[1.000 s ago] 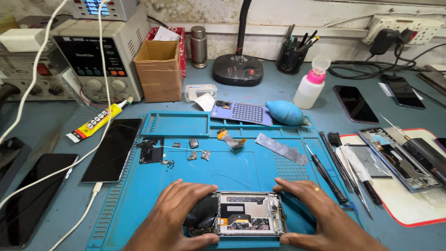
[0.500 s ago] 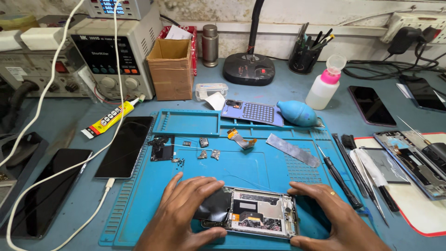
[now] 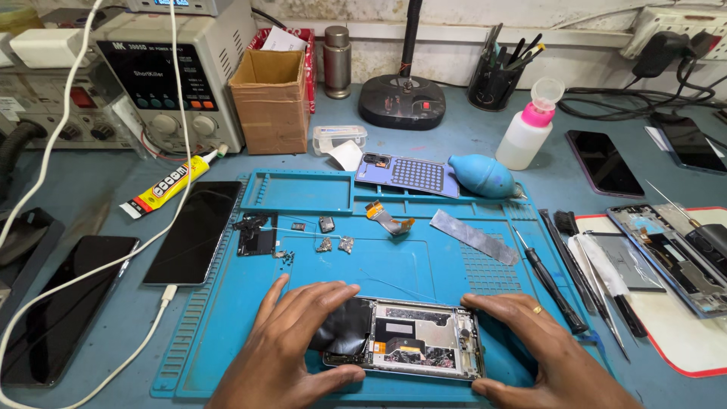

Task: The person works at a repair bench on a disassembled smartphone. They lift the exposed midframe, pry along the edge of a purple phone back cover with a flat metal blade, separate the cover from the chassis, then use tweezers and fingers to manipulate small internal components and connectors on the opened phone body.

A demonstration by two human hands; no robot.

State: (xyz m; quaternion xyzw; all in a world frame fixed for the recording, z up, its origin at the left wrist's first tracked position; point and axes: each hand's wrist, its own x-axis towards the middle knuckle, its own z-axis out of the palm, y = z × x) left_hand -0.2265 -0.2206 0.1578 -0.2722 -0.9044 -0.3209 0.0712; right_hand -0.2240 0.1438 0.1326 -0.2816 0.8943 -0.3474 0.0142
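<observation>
Both hands, left hand (image 3: pixel 291 344) and right hand (image 3: pixel 541 352), clamped the opened phone (image 3: pixel 413 348) by its ends, pinning it flat at the blue repair mat's (image 3: pixel 250 333) near edge, seemingly to steady its exposed boards.

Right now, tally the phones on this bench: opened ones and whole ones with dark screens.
Opened: 2, the opened phone between left hand and right hand, another on red-edged mat
Whole dark-screen phones: 4
Total: 6
Dark thing at far left unclear, uncounted.
</observation>
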